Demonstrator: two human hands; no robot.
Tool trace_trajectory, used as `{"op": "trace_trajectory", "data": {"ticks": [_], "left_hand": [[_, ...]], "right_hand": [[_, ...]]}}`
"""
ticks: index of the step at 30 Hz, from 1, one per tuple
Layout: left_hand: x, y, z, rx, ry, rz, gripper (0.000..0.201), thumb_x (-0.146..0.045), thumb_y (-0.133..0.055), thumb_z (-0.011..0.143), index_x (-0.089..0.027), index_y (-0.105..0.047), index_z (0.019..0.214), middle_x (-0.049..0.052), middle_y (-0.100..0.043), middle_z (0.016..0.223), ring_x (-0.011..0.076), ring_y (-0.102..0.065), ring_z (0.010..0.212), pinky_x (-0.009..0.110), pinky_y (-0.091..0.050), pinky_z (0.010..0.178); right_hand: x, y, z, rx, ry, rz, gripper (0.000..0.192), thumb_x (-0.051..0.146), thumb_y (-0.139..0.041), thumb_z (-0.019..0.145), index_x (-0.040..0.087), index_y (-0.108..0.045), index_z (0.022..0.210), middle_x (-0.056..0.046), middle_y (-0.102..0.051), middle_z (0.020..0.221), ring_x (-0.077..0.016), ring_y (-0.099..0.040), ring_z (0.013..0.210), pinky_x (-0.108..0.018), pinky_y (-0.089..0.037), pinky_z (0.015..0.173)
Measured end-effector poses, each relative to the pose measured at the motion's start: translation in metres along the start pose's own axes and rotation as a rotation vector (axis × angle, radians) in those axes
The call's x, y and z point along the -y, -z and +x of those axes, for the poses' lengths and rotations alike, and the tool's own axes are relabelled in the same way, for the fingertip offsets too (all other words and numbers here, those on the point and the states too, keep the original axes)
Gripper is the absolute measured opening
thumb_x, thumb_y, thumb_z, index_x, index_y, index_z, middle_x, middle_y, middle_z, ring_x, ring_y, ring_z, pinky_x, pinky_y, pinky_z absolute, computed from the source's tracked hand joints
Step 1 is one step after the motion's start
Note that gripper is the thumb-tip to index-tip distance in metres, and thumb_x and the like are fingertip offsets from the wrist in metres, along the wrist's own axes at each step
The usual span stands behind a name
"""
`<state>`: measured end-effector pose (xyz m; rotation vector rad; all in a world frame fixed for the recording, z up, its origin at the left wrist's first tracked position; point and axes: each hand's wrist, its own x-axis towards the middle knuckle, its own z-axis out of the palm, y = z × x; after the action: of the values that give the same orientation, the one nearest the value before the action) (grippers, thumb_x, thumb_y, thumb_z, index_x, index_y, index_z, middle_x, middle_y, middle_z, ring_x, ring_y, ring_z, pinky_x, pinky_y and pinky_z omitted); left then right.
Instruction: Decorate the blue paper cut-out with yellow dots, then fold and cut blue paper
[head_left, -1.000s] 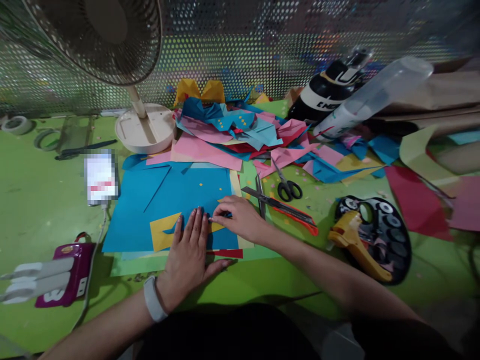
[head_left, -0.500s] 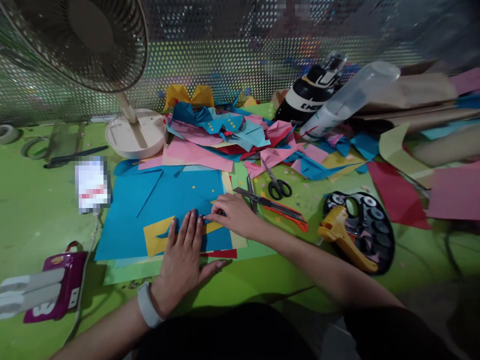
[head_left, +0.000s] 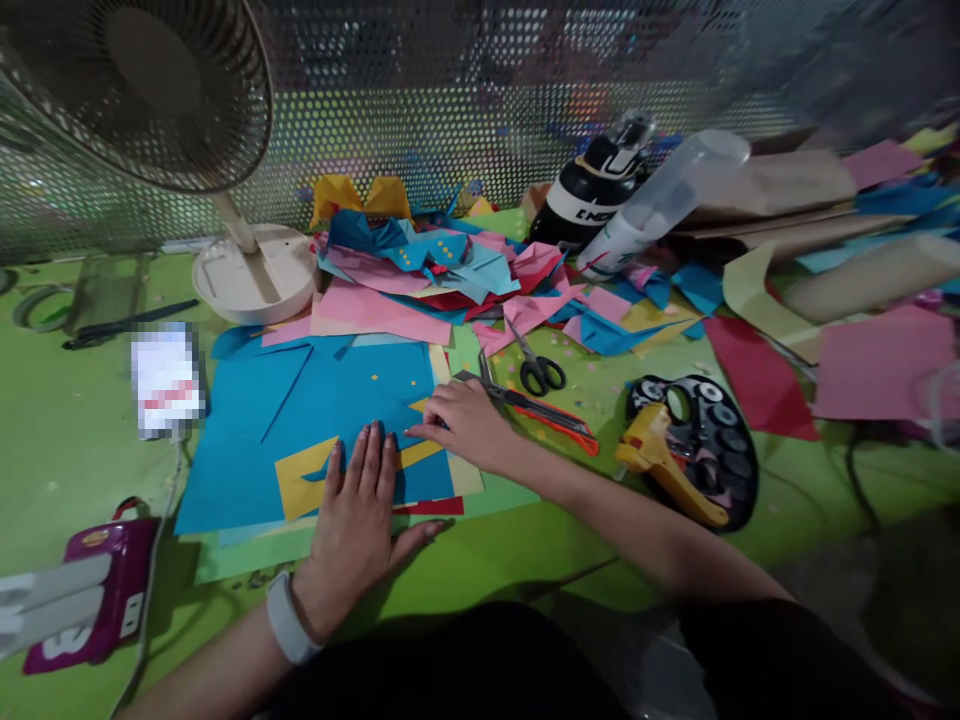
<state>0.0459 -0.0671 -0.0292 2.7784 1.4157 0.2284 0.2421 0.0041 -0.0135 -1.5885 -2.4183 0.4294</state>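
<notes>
My left hand lies flat with its fingers stretched out, pressing a piece of yellow paper onto blue sheets. A dark blue shape shows on the yellow piece, partly covered by my fingers. Just right of those fingertips, my right hand rests low over the paper with its fingers curled in and thumb and forefinger close together. Whatever it may pinch is too small to make out. A yellow strip runs between the two hands. Close beyond my right hand lies an orange-handled utility knife.
Black-handled scissors lie behind the knife. A yellow glue gun rests on a dark palette-shaped tray at right. Paper scraps, a fan and bottles stand behind. A phone and purple power strip sit left.
The view has turned slightly to the right. My right fingertips have drawn a little away from my left fingers, opening a small gap; the left hand still presses the paper.
</notes>
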Motion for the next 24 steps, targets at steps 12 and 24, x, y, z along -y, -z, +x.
{"op": "trace_trajectory", "data": {"ticks": [12, 24], "left_hand": [[0.002, -0.003, -0.001, -0.053, -0.026, 0.012, 0.099, -0.073, -0.036, 0.081, -0.003, -0.019, 0.147, 0.024, -0.029, 0.150, 0.0353, -0.020, 0.142, 0.055, -0.013, 0.114], [0.003, -0.004, -0.001, -0.079, -0.051, 0.024, 0.085, -0.060, -0.041, 0.084, -0.002, -0.027, 0.145, 0.023, -0.036, 0.147, 0.0342, -0.022, 0.141, 0.054, -0.012, 0.114]], "right_hand": [[-0.014, 0.007, -0.021, -0.331, -0.044, -0.332, 0.047, 0.050, -0.040, 0.095, 0.013, -0.067, 0.081, -0.011, -0.067, 0.086, -0.0230, -0.056, 0.084, -0.036, -0.034, 0.075], [0.019, -0.025, -0.045, -0.004, 0.412, -0.165, 0.084, 0.065, -0.026, 0.091, -0.001, -0.031, 0.143, -0.021, -0.026, 0.151, -0.0292, -0.018, 0.143, -0.050, -0.018, 0.116]]}}
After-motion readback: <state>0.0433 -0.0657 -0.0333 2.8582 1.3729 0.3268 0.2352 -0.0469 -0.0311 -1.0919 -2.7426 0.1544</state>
